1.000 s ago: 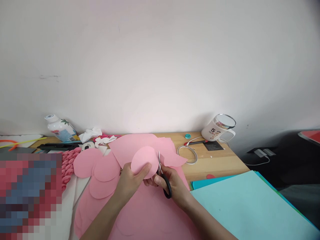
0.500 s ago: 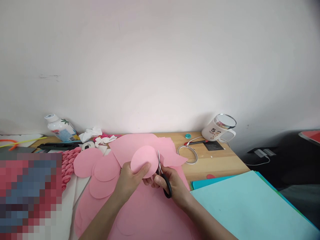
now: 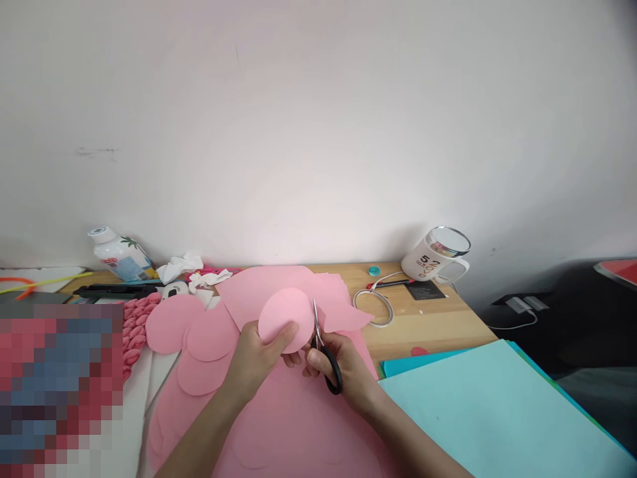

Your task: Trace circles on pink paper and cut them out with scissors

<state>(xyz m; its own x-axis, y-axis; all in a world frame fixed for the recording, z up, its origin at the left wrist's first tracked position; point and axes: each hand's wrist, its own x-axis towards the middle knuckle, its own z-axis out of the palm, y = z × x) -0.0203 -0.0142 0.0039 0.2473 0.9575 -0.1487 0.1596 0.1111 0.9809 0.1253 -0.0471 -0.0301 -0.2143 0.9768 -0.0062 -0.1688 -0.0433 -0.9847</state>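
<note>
Between thumb and fingers, my left hand (image 3: 263, 348) grips a round pink paper disc (image 3: 283, 312), held up above the other paper. My right hand (image 3: 343, 362) is wrapped round the black handles of a pair of scissors (image 3: 332, 372). Their blades point up and stand at the disc's right edge, spread slightly at the tips; whether they touch the paper I cannot tell. Under both hands lie large pink paper sheets (image 3: 298, 425). Several cut pink circles (image 3: 212, 335) overlap on the left, and a pointed pink scrap (image 3: 348, 318) lies behind the right hand.
A white mug (image 3: 432, 255), a charging cable (image 3: 391, 315) and a red-and-black pen-like tool (image 3: 391, 285) are at the back right. Light blue sheets (image 3: 497, 411) cover the right front. A white bottle (image 3: 122, 255), crumpled tissues (image 3: 179, 267) and a pink braided piece (image 3: 139, 325) sit on the left.
My left hand and the paper disc have shifted slightly left, leaving a little more gap to the scissors. My right hand has hardly moved.
</note>
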